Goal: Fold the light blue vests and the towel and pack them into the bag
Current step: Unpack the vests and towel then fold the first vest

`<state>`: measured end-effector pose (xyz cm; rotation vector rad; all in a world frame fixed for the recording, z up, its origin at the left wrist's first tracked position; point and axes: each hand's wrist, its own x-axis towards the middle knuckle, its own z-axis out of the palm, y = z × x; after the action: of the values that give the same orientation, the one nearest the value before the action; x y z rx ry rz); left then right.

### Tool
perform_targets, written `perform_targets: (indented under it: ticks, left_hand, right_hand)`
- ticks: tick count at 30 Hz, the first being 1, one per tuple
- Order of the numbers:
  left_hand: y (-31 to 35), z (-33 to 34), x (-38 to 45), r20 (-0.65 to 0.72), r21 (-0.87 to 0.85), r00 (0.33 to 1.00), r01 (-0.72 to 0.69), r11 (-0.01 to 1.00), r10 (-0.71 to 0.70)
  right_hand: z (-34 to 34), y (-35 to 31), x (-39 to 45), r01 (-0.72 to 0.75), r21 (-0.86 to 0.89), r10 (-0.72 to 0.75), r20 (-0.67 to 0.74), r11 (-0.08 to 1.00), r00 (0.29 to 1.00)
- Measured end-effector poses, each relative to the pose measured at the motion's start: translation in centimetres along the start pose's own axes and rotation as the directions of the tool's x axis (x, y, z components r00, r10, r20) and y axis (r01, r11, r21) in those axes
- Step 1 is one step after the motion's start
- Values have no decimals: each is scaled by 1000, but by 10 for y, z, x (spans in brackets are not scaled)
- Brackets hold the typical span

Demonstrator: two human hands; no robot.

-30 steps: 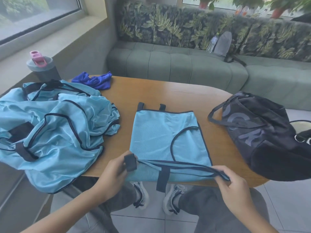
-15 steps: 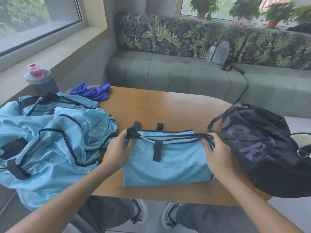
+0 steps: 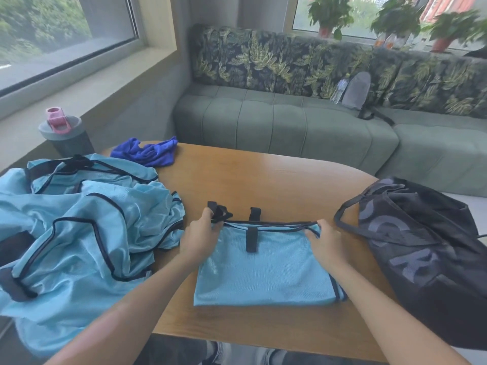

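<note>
Folded light blue vest (image 3: 266,270) flat on the wooden worktop (image 3: 276,180), pinched at its far edge by both hands: left hand (image 3: 199,237) gripping the far left corner by a black strap tab, right hand (image 3: 325,242) gripping the dark-trimmed far right corner. To the left of the left hand, touching close by, a rumpled heap of more light blue vests (image 3: 73,233) spilling over the worktop edge. Beyond that heap, a crumpled royal-blue towel (image 3: 147,152) and a grey bottle with a pink lid (image 3: 64,134). Just right of the right hand, a black bag (image 3: 427,256) slumped on the worktop, one handle loop arching toward the vest; large grey letters on its side, creased, not clearly legible. Behind the worktop, a green sofa (image 3: 290,127) with a grey backpack (image 3: 357,92).
</note>
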<state>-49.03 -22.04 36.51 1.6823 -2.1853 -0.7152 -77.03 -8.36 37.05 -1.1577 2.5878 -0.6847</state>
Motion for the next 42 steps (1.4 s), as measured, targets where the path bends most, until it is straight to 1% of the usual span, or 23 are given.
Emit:
perform_targets:
  ticks: [1, 2, 3, 5, 6, 7, 8, 10, 12, 13, 15, 18, 22, 24, 26, 27, 29, 31, 33, 35, 38, 39, 42]
  left_hand:
    - [2, -1, -4, -26, -13, 1000, -3, 1000, 2]
    - [3, -2, -10, -72, -19, 997, -20, 1000, 19]
    - [3, -2, -18, -140, -10, 989, -56, 998, 54]
    - [-1, 5, -39, -277, 51, 946, -162, 985, 170]
    - [-2, 10, -50, -316, 82, 921, -211, 974, 226]
    - [-3, 17, -60, -327, 97, 909, -239, 966, 258]
    - [-4, 25, -69, -324, 108, 905, -253, 961, 274]
    - [-5, 41, -81, -300, 152, 909, -255, 955, 290]
    - [-8, 53, -87, -247, 209, 928, -229, 951, 278]
    - [-10, 57, -89, -208, 242, 942, -212, 947, 264]
    - [-17, 63, -90, -138, 298, 957, -206, 932, 256]
    - [-22, 63, -90, -66, 367, 955, -247, 897, 290]
    - [-31, 56, -83, 16, 413, 931, -339, 845, 366]
    - [-37, 47, -76, 71, 426, 904, -410, 806, 422]
    - [-40, 38, -66, 133, 418, 863, -495, 762, 488]
    - [-41, 33, -59, 168, 405, 838, -539, 738, 519]
    - [-43, 26, -44, 244, 372, 788, -614, 696, 565]
    - [-46, 21, -28, 297, 345, 748, -664, 664, 594]
    - [-47, 16, -12, 336, 351, 714, -700, 621, 614]
    - [-45, 13, 4, 386, 370, 680, -733, 571, 623]
    - [-37, 14, 27, 406, 408, 629, -774, 484, 663]
    - [-33, 15, 33, 412, 431, 629, -772, 466, 660]
    - [-19, 15, 43, 415, 531, 675, -724, 440, 610]
  right_hand:
    - [1, 1, -1, -6, 10, 6, -16, 1000, 1000]
    - [2, 1, -2, 10, 20, -9, -71, 1000, 997]
    - [2, 1, -5, 49, 21, -45, -161, 999, 986]
    - [2, -2, -17, 164, 16, -148, -350, 986, 925]
    - [3, -6, -24, 225, 25, -198, -395, 974, 897]
    - [5, -10, -32, 293, 38, -257, -380, 955, 889]
    - [9, -16, -41, 359, 70, -321, -312, 931, 894]
    - [18, -29, -62, 406, 182, -398, -82, 896, 914]
    - [30, -41, -78, 421, 238, -461, 145, 875, 875]
    - [37, -46, -82, 454, 240, -501, 196, 858, 843]
    - [49, -53, -86, 495, 249, -548, 242, 832, 801]
    - [56, -65, -79, 539, 227, -585, 305, 811, 752]
    - [57, -65, -48, 730, 13, -682, 366, 684, 633]
    - [52, -60, -27, 798, -117, -691, 436, 592, 576]
    - [47, -50, -8, 857, -221, -695, 507, 466, 510]
    - [43, -45, 0, 872, -257, -690, 535, 416, 487]
    - [34, -32, 12, 883, -296, -672, 573, 365, 470]
    - [27, -21, 16, 880, -304, -655, 588, 365, 475]
    - [23, -13, 10, 859, -287, -638, 579, 423, 508]
    - [26, -7, -3, 807, -263, -612, 541, 529, 577]
    - [34, -3, -23, 687, -243, -545, 454, 685, 705]
    - [37, -3, -29, 645, -248, -517, 425, 723, 743]
    - [45, -5, -44, 503, -274, -407, 338, 820, 848]
